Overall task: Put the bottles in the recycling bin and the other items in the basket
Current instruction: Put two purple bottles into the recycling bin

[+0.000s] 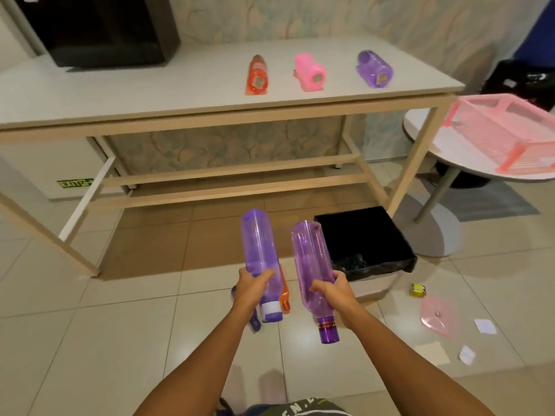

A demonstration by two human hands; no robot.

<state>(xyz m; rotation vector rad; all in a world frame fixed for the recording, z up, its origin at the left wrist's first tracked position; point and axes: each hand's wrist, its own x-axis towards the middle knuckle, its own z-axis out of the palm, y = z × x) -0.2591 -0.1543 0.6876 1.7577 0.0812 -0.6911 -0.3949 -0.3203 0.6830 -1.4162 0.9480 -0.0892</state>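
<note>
My left hand [251, 287] grips a purple square bottle with a white-banded cap [260, 253], its base pointing away from me. My right hand [333, 291] holds a rounder purple bottle with a purple cap [312, 267], also cap toward me. Both hang over the floor just left of the black-lined recycling bin [387, 262]. Behind my left hand lies an orange bottle [284, 295] on the floor. On the table lie an orange bottle [257, 75], a pink bottle [309, 72] and a purple bottle [374, 69]. The pink basket [504, 130] sits on a round table at right.
The long white table [150, 94] carries a black box [102, 28] at its back left. The floor right of the bin holds a yellow item [418, 290], a pink lid [439, 316] and paper scraps [484, 326]. The round table's pedestal [432, 226] stands behind the bin.
</note>
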